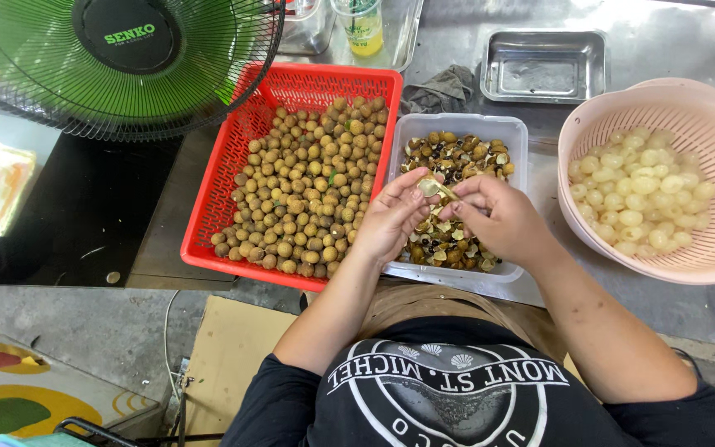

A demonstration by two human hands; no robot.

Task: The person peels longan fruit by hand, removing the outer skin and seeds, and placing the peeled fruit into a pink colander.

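Observation:
My left hand (391, 219) and my right hand (498, 219) meet over a clear plastic tub (457, 124) of dark seeds and peel scraps. Between the fingertips of both hands sits one small round longan fruit (429, 187), partly peeled. A thin tool tip seems to stick out of my right hand toward the fruit. To the left, a red plastic basket (291, 83) holds several brown unpeeled longans (308, 190). On the right, a pink colander (664, 99) holds several pale peeled fruits (639, 203).
A green fan (117, 58) stands at the upper left. A steel tray (544, 66) and a grey rag (440, 89) lie at the back. A bottle with yellow liquid (363, 29) stands in a clear tray. Cardboard (233, 348) lies on the floor.

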